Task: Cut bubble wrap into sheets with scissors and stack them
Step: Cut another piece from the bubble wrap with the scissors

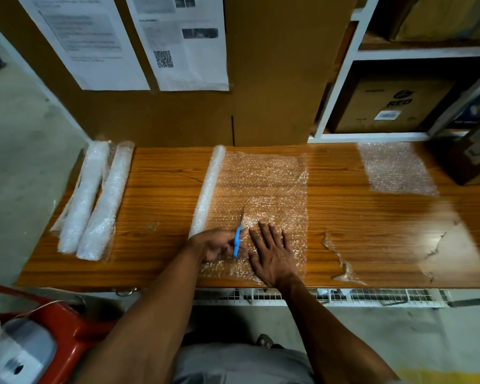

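A sheet of bubble wrap point(263, 187) lies unrolled on the wooden table point(164, 189), still joined to its roll point(208, 189) on the left. My left hand point(219, 245) grips blue-handled scissors point(237, 241), blades pointing away from me into the sheet near its front edge. My right hand point(272, 250) presses flat on the bubble wrap just right of the scissors, fingers spread. A stack of cut sheets point(396, 169) lies at the table's back right.
Two more bubble wrap rolls point(94, 200) lie at the table's left end. A torn plastic scrap point(341, 261) sits near the front edge to the right. A dark box point(466, 159) stands at the far right; cardboard and shelves rise behind. A red stool point(67, 322) stands lower left.
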